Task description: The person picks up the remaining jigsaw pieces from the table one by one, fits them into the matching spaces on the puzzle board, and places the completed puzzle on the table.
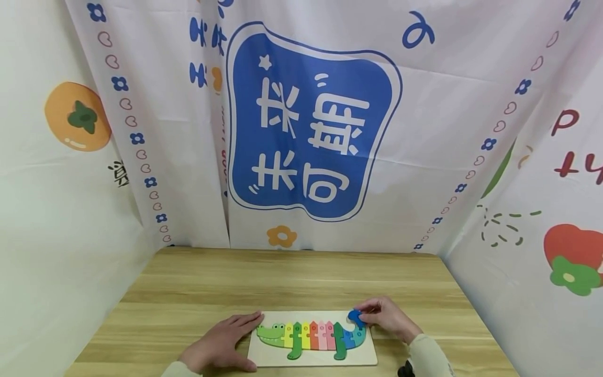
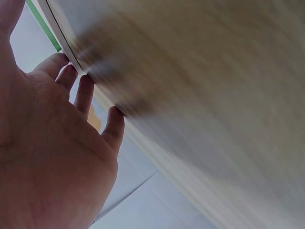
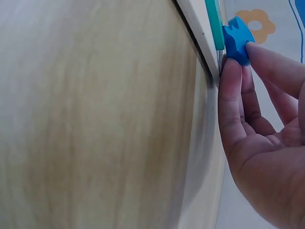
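Note:
A crocodile puzzle board lies on the wooden table, its body made of several coloured pieces from the green head at left to the teal tail piece at right. My right hand pinches a blue puzzle piece between thumb and fingers at the board's upper right corner. In the right wrist view this blue piece is tilted beside the teal piece. My left hand rests at the board's left edge, fingers extended, fingertips at the rim in the left wrist view.
The wooden table extends behind and to both sides of the board. A printed white curtain hangs behind the table, with further cloth at left and right. A small black object shows by the right sleeve.

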Tool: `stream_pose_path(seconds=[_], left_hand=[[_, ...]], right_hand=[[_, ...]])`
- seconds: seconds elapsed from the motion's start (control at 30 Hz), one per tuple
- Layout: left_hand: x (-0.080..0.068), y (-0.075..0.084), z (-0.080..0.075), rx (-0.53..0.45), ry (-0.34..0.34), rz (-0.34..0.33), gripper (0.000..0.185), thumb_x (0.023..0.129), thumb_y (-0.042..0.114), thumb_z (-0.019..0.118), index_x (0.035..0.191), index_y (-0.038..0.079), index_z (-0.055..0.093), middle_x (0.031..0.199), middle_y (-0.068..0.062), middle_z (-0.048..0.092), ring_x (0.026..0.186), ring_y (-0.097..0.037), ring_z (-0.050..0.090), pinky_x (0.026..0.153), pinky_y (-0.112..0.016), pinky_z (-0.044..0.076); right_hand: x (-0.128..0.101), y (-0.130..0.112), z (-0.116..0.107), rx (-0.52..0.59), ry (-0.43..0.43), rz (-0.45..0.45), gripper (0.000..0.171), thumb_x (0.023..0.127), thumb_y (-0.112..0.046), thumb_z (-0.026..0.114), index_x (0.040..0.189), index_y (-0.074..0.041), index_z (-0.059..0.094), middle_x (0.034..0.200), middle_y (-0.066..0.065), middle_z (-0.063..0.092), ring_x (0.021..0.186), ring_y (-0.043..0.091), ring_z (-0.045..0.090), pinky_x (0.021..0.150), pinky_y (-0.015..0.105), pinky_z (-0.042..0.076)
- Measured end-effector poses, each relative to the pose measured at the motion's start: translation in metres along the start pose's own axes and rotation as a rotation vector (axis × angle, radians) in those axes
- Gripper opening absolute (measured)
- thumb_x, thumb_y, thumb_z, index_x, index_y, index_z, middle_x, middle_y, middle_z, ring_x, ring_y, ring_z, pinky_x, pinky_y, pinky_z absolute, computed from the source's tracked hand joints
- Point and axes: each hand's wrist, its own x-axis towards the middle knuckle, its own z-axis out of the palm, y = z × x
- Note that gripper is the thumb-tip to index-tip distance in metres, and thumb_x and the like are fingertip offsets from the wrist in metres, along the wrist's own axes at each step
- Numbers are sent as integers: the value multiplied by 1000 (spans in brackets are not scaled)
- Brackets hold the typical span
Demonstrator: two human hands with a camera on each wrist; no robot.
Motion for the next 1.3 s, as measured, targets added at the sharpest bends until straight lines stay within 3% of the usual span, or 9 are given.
stream_pose_path(seconds=[0.53, 1.3], left_hand=[[-1, 0, 0, 6, 0, -5, 107, 77, 73, 76, 163, 25, 34, 168, 1, 36, 147, -40, 41, 112, -68, 37], [-2, 1, 0, -1, -3, -19, 106, 77, 71, 78, 164, 28, 34, 168, 4, 36, 148, -39, 40, 113, -67, 36]], right_hand=[[3, 3, 6, -101, 28, -3, 19, 92, -6, 76, 111, -7, 80, 100, 4, 72, 88, 19, 61, 73, 27, 53], [3, 2, 9, -110, 53, -20, 14, 88, -2, 79, 102, -5, 79, 90, 5, 71, 82, 18, 62, 67, 25, 55]])
